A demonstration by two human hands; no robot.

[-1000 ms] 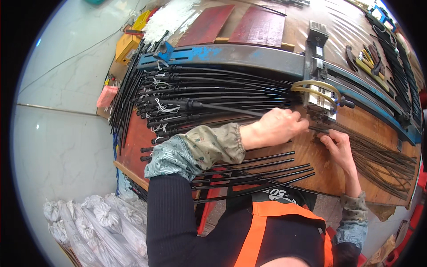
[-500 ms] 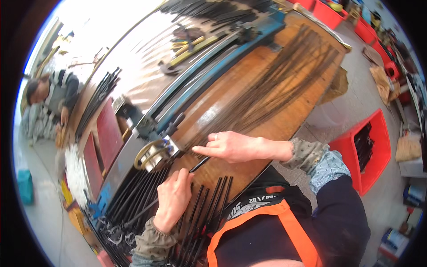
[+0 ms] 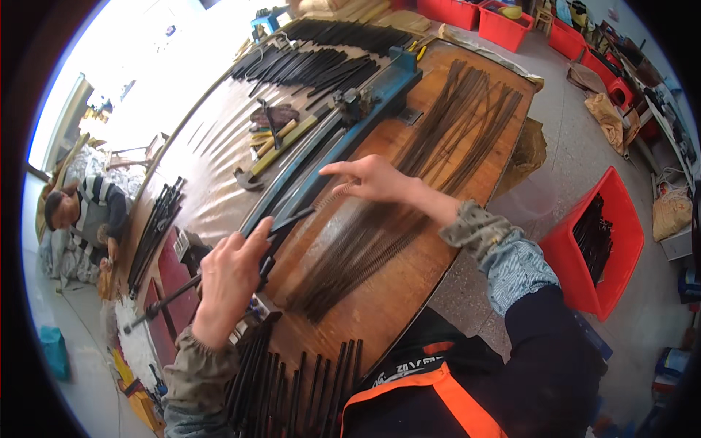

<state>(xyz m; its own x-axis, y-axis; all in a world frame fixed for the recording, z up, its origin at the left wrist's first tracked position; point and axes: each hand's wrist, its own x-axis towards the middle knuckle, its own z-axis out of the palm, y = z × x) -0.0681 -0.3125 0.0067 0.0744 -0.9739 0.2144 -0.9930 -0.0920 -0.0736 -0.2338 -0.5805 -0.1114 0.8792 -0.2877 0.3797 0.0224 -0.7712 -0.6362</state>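
Note:
My left hand [image 3: 230, 281] is closed round a long black tube [image 3: 171, 298], which runs slantwise above the bench. The tube's far end points toward my right hand [image 3: 380, 179]. There, a thin coiled spring [image 3: 330, 198] spans from the tube's end to my right hand's thumb and curled fingers, with the index finger stretched out. Whether the spring sits inside the tube or only touches it is too fine to tell. Below my hands lies a bundle of long brown springs [image 3: 350, 255] on the wooden bench top [image 3: 453, 244].
A blue metal rail fixture [image 3: 328, 157] crosses the bench. Black tubes [image 3: 310, 390] stand out at the near edge; more black rods [image 3: 314, 66] lie at the back. A hammer [image 3: 248, 180] rests beyond the rail. A red bin [image 3: 621, 241] stands right; another person [image 3: 95, 212] sits left.
My left hand has lifted away from the near tubes, up and to the left, with a black tube in it. My right hand has moved farther over the bench, and a spring now shows at its fingers.

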